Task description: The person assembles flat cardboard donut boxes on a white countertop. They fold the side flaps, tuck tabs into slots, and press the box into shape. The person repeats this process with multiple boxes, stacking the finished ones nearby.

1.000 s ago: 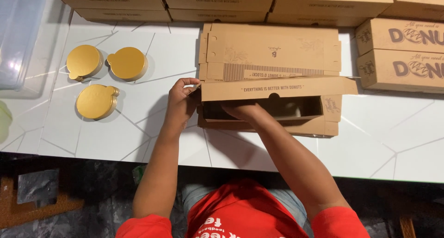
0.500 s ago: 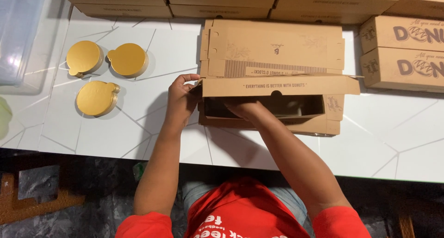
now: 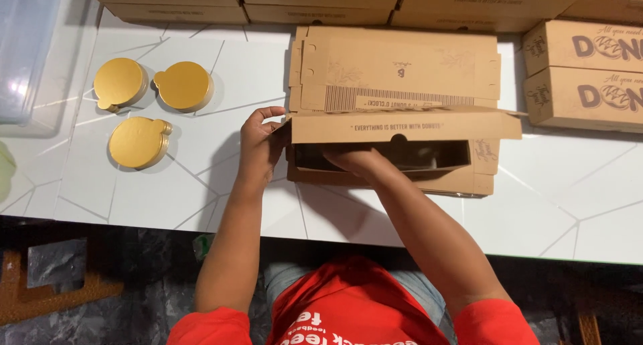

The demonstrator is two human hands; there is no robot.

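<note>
1. Comparing this moment with the two earlier views, we see little movement: the brown cardboard box [image 3: 402, 127] sits in the same spot on the white tabletop [image 3: 569, 204], near its front edge and in front of the flat cardboard blanks [image 3: 395, 67], touching them. Its long front flap now stands a little straighter over the dark opening, and the left end looks more squared.
2. Our left hand [image 3: 260, 144] has crept up from the box's lower left corner to its upper left corner; the fingers curl over the end flap there and pinch it, so the hand is closed on cardboard. We judge that the box is being shaped into its final form, and that this corner is the part now being set.
3. Our right hand [image 3: 355, 161] stays reached into the opening as before. Its fingers are hidden inside the box, so we cannot tell whether they are spread flat or gripping.
4. Across the far edge of the tabletop run stacked closed boxes [image 3: 321, 0], and two more printed ones [image 3: 586, 77] sit at the right, near the work but apart from it.
5. Well to the left lie three round gold boards [image 3: 144, 107], unmoved, and a clear plastic bin [image 3: 23, 43] at the corner.
6. Below the tabletop's edge we see a dark marbled floor [image 3: 100, 305].
</note>
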